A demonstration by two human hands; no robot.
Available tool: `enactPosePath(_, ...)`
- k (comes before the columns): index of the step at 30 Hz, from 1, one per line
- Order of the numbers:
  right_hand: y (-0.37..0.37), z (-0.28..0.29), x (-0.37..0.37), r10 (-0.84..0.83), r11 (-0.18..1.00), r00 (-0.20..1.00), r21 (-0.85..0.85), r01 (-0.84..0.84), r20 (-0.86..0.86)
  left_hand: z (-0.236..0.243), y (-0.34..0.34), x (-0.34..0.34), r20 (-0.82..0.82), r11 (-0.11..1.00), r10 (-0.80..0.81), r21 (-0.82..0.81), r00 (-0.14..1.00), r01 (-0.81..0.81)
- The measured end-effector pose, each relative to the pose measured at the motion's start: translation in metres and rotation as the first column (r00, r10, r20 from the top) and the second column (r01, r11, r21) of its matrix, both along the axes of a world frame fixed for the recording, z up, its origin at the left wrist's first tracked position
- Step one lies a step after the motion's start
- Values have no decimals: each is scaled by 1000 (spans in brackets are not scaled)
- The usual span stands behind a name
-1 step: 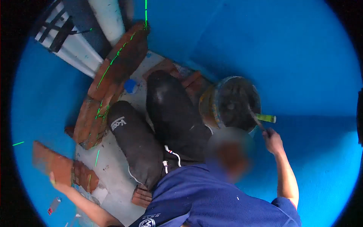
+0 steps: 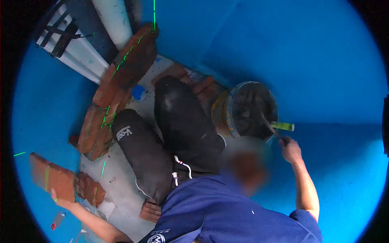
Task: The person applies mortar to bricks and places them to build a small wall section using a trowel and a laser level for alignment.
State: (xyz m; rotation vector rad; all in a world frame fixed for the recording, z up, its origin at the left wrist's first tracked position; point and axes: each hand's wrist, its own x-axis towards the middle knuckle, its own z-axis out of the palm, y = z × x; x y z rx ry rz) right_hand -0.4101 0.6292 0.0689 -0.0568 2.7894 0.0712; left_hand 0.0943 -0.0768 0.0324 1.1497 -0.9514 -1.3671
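Observation:
My left hand (image 2: pixel 60 199) holds a flat reddish brick (image 2: pixel 54 176) at the lower left, beside a broken brick piece (image 2: pixel 92 189) on the pale floor (image 2: pixel 121 178). At the right, my right hand (image 2: pixel 290 149) is closed on the dark handle of a metal tool (image 2: pixel 270 125), whose far end reaches into a paint-stained bucket (image 2: pixel 221 111) of dark grey material. A green-handled tool (image 2: pixel 283 126) lies at the bucket's right rim. My bent knees are in dark trousers, between the bucket and a low curved row of bricks (image 2: pixel 133 52) marked with green laser lines.
Blue walls (image 2: pixel 291 48) surround the corner. A white pipe (image 2: pixel 113 20) and a white panel with black bars (image 2: pixel 71 50) stand at the upper left. More bricks (image 2: pixel 204 89) lie behind my knees, a small stack (image 2: pixel 150 209) by my hip, and a round blue object (image 2: pixel 138 92) near the curved row.
My left hand and its brick have shifted slightly leftward. My right hand and the tool have moved a little to the left, the tool still in the bucket.

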Motion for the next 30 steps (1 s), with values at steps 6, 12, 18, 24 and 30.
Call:
enactPosePath(6, -27, -50, -11, 138, 929, 966, 311, -203, 217, 78, 53, -73, -214, 993, -99, 45, 972, 111)
enactPosePath(12, -18, -76, -42, 199, 964, 895, 83, -252, 400, 77, 90, -170, -288, 981, -189, -102, 939, 166)
enactPosePath(18, -7, -46, -40, 325, 944, 869, -179, -276, 374, 65, 113, -234, -365, 674, -737, -462, 569, 577)
enactPosePath(24, -7, -29, -13, -97, 837, 826, -403, 370, 556, 56, 159, -306, -397, 579, -814, -498, 424, 646)
enactPosePath(30, 26, -57, 21, -138, 517, 712, -563, 645, 689, 94, 206, -362, -400, 597, -795, -383, 456, 705)
